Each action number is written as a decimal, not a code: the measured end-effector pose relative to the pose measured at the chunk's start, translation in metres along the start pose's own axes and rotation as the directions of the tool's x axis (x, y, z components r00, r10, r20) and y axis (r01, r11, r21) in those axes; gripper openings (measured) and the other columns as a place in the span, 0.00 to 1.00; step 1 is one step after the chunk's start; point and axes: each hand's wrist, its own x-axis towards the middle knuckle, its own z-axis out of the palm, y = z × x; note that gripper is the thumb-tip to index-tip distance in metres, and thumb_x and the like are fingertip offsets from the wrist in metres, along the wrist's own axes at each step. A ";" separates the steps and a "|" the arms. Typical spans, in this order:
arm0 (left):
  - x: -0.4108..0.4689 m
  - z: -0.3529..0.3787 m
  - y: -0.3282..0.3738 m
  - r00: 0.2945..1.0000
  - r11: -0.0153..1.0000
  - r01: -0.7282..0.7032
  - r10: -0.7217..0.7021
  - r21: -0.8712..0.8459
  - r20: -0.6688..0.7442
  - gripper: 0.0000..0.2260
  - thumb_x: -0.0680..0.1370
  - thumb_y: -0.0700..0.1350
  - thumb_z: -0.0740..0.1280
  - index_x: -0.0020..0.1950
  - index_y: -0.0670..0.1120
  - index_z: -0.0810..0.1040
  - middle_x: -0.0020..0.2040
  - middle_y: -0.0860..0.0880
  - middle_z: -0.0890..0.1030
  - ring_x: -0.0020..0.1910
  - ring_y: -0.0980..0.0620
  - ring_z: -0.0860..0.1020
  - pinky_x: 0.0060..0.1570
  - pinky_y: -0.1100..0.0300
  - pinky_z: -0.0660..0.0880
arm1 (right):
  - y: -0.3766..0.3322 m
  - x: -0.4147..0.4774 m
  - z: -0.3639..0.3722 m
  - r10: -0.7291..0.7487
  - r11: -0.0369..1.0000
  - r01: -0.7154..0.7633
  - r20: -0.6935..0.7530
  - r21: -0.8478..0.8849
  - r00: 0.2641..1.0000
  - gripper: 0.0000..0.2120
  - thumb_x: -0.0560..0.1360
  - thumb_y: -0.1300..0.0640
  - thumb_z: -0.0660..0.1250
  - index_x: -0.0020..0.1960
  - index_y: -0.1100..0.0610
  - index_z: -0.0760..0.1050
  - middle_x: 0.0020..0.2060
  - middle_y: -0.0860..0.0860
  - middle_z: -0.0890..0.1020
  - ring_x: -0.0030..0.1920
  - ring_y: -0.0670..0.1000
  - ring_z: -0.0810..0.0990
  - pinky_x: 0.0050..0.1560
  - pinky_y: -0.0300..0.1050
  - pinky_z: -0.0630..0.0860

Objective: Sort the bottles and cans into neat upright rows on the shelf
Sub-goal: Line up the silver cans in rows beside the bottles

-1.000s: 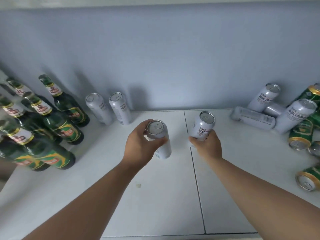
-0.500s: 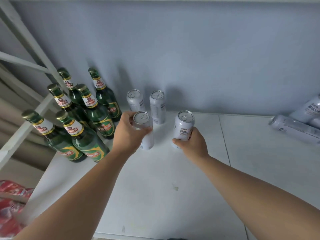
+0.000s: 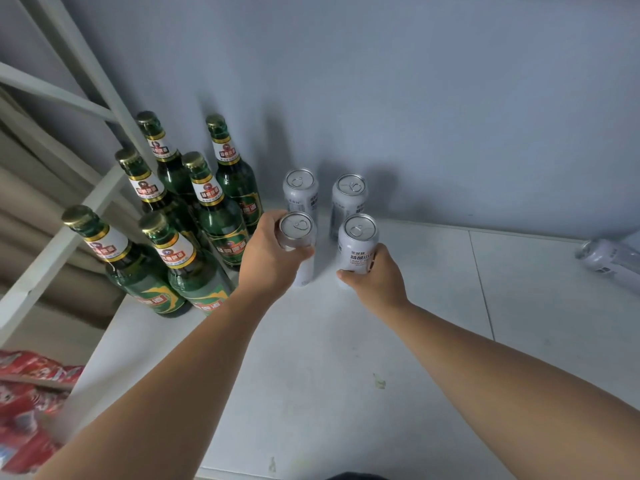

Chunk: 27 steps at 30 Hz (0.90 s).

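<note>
While reaching mid-frame, left hand (image 3: 273, 258) is curling fingers round left can (image 3: 297, 227), right hand (image 3: 376, 283) round right can (image 3: 356, 249), both upright, perhaps touching shelf (image 3: 346, 358).

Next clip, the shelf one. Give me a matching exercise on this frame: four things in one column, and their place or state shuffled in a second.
Things
1. right can
2. fallen can
3. green bottles
4. red packs

Places or states
A. lying on its side, far right of the shelf
B. standing upright in rows at the shelf's left end
C. below the shelf, lower left corner
D. upright in the right hand, beside the left can gripped by the left hand

Pairs: 1-D, 2-A, 3-B, 4-C
</note>
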 end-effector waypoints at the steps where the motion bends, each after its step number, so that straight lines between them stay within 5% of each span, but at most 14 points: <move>1: 0.002 0.000 -0.001 1.000 1.000 -0.003 0.003 -0.002 0.007 0.26 0.69 0.46 0.79 0.64 0.55 0.73 0.55 0.60 0.81 0.52 0.67 0.76 0.46 0.67 0.70 | -0.001 0.001 0.002 -0.004 1.000 0.004 0.001 0.001 1.000 0.24 0.67 0.51 0.79 0.56 0.55 0.71 0.49 0.48 0.81 0.48 0.52 0.80 0.46 0.49 0.77; 6: 0.007 0.001 -0.006 1.000 1.000 -0.023 0.023 -0.003 0.005 0.27 0.70 0.46 0.79 0.66 0.54 0.72 0.57 0.59 0.81 0.54 0.59 0.78 0.49 0.66 0.72 | 0.000 0.005 0.005 -0.010 1.000 0.011 0.021 -0.007 1.000 0.24 0.67 0.51 0.79 0.55 0.53 0.69 0.49 0.47 0.81 0.48 0.51 0.80 0.45 0.47 0.75; 19: 0.008 0.008 -0.001 1.000 1.000 0.000 0.000 0.006 0.002 0.28 0.72 0.47 0.77 0.67 0.56 0.69 0.57 0.59 0.79 0.54 0.58 0.77 0.44 0.70 0.69 | -0.006 0.008 0.008 -0.023 1.000 0.023 0.070 -0.005 0.997 0.24 0.68 0.53 0.79 0.55 0.53 0.68 0.48 0.46 0.79 0.45 0.49 0.78 0.35 0.36 0.68; 27: -0.004 0.017 -0.019 0.986 0.982 0.162 -0.165 0.096 0.019 0.32 0.74 0.53 0.76 0.73 0.48 0.67 0.64 0.54 0.76 0.62 0.52 0.76 0.57 0.57 0.71 | -0.001 0.004 0.001 0.006 0.997 0.004 0.129 -0.077 0.992 0.30 0.67 0.49 0.79 0.62 0.57 0.70 0.53 0.49 0.79 0.52 0.53 0.80 0.46 0.45 0.73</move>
